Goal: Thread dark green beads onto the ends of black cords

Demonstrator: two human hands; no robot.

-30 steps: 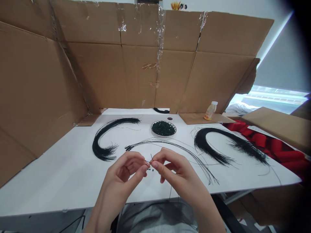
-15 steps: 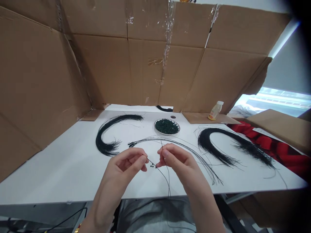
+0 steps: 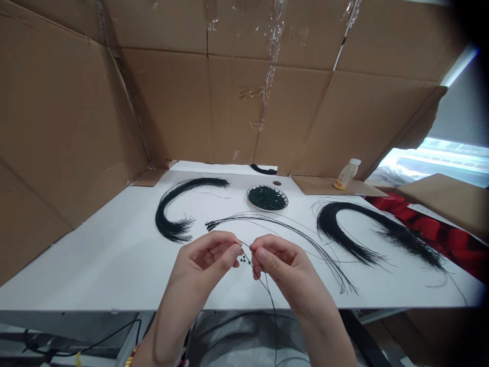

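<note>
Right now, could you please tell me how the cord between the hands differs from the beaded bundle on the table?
The held cord is one strand; the beaded bundle has many. The cord hangs from the left hand and right hand; the bundle lies on the white table. The cord's few beads sit mid-length; the bundle's crowd at its far end. Both are thin, black and beaded.

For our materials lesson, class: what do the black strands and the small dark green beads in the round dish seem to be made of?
The black strands look like thin synthetic cord, perhaps nylon: they bend in smooth curves with a dull sheen. The beads seem glass or plastic, faintly glossy, though too small to tell which. The dish looks like glazed ceramic, smooth and pale.
</note>
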